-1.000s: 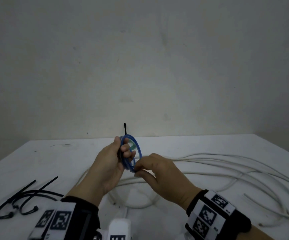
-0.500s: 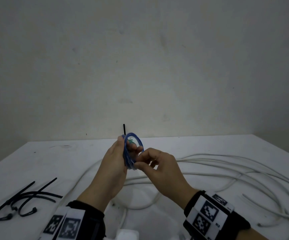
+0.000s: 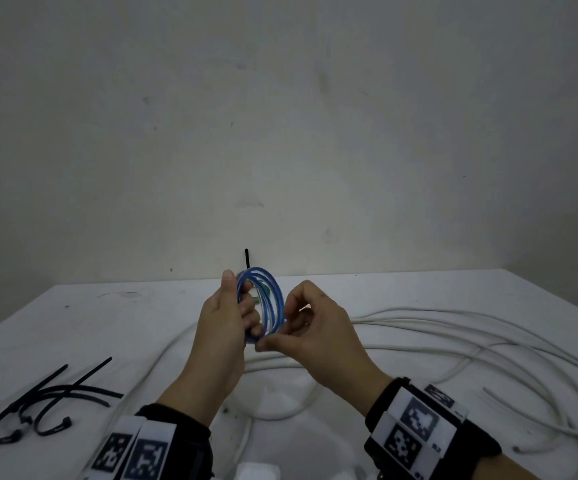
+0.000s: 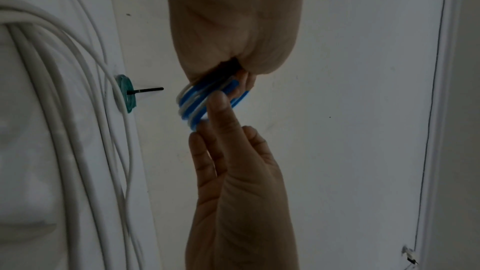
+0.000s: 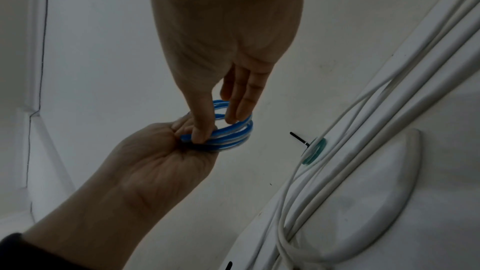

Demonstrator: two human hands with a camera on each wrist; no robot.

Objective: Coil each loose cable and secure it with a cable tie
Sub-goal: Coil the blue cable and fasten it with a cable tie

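A small blue cable coil [image 3: 275,299] is held upright above the white table [image 3: 107,327]. My left hand [image 3: 242,303] grips its left side, thumb on top and fingers through the loop. My right hand [image 3: 277,336] pinches its lower right rim. In the left wrist view the left hand [image 4: 221,73] is closed round the blue coil [image 4: 192,104]. In the right wrist view the right hand [image 5: 215,126] holds the blue coil [image 5: 233,139] between thumb and fingers. No tie shows on it. A long white cable [image 3: 453,327] lies loose on the table.
Several spare black cable ties [image 3: 48,400] lie at the front left. Behind the hands a small green coil [image 4: 126,98] rests by the white cable, its black tie tail [image 3: 246,259] sticking out. The wall stands close behind the table's far edge.
Both hands have risen a little with the blue coil. The coil has turned so its loop faces me more. My right hand has shifted its pinch to the lower rim.
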